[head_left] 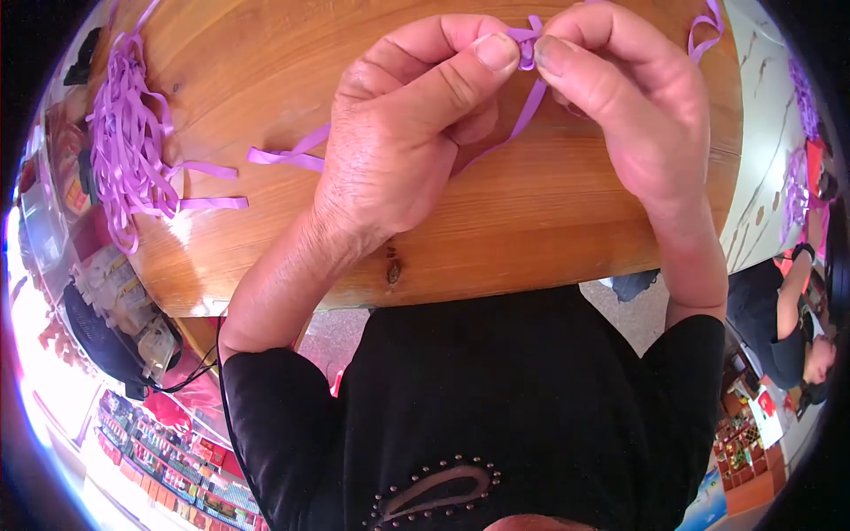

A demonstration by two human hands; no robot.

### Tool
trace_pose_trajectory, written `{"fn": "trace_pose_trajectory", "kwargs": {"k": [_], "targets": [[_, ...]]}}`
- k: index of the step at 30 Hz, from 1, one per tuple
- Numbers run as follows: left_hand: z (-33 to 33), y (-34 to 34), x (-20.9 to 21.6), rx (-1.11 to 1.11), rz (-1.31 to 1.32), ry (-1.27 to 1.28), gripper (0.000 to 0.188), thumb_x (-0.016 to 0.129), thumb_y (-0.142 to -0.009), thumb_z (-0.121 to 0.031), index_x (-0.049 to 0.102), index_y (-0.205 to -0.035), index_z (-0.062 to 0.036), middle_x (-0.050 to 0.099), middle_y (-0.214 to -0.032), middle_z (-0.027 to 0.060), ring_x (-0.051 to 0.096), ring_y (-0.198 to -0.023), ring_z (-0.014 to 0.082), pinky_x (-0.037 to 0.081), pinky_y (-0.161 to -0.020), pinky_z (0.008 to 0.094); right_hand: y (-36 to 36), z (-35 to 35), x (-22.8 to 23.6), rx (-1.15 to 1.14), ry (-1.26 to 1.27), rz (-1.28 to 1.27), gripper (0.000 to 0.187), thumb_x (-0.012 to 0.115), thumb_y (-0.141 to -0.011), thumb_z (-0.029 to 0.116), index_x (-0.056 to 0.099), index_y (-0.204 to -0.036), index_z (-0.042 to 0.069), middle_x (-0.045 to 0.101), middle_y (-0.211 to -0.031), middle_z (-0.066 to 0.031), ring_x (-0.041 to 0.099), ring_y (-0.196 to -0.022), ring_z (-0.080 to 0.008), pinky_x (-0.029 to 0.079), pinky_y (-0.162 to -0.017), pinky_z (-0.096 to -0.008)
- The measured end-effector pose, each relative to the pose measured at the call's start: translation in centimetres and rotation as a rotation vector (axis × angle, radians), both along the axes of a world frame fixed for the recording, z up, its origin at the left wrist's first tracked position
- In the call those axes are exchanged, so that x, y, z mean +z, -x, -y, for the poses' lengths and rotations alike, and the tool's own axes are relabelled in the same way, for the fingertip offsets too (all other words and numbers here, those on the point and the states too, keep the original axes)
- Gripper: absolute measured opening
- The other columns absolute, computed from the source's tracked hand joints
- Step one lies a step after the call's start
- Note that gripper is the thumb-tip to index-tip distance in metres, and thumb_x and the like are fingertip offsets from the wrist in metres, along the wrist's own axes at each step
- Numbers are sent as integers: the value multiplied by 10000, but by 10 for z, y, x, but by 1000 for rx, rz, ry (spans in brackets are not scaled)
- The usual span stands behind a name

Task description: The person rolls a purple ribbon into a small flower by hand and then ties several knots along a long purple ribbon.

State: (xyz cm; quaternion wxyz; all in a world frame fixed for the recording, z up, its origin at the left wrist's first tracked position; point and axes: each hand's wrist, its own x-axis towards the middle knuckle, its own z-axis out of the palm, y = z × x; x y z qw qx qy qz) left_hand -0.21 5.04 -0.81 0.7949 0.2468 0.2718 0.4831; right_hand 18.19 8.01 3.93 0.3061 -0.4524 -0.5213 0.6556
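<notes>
the left hand [398, 133] and the right hand [637, 106] come together over the wooden table [496, 239], fingertips almost touching. each pinches the same narrow purple ribbon [527, 57] between thumb and forefinger, the other fingers curled in behind. the ribbon is bunched into a small loop or knot in the gap between the two thumbs; the fingertips cover too much of it to tell which. holding it this close from both sides probably keeps the fold from slipping, since such thin, flat stuff would likely slide open if one side were let go.

a ribbon tail [531, 108] slants down from the bunched part and passes behind the left hand. a ribbon loop [288, 157] lies on the wood just left of that hand; whether it belongs to the same length cannot be told, as the hand hides the join.

the ribbon heap [131, 146] sits at the table's left side, with loose ends pointing inward, a placing that seems to leave the middle free for the hands while staying within reach. another ribbon strand [706, 34] curls near the table's far right edge, beyond the right hand.
</notes>
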Motion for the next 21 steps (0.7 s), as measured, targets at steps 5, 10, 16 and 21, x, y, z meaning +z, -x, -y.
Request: {"fn": "trace_pose_trajectory", "kwargs": {"k": [5, 10, 16, 21], "targets": [[3, -5, 7, 111, -113, 99, 172, 562, -922, -163, 603, -1040, -45, 558, -786, 6, 457, -640, 106, 383, -546, 254, 9, 4, -4, -84, -660, 153, 123, 655, -800, -65, 600, -885, 5, 613, -831, -60, 578, -726, -114, 453, -675, -215], [3, -1, 1, 75, -1, 38, 187, 576, -915, -152, 610, -1060, -39, 608, -876, 23, 522, -735, 119, 437, -658, 246, 0, -3, -8, 53, -1128, 413, 177, 698, -753, -64, 617, -893, 9, 599, -798, -98, 594, -699, -193, 456, -617, -231], [4, -4, 4, 100, -60, 65, 172, 575, -915, -137, 615, -1050, -38, 619, -884, 34, 548, -751, 128, 461, -690, 257, 4, 1, -12, 35, -1019, 257, 276, 708, -634, -47, 673, -907, -21, 624, -869, -100, 596, -754, -216, 480, -669, -264], [1, 2, -3, -24, 109, 0, 155, 552, -922, -116, 611, -1036, -30, 642, -950, 74, 610, -858, 183, 511, -786, 324, 0, 8, -7, 17, -831, 276, 254, 710, -631, -8, 658, -880, -13, 615, -929, -97, 589, -835, -222, 460, -720, -302]]}}
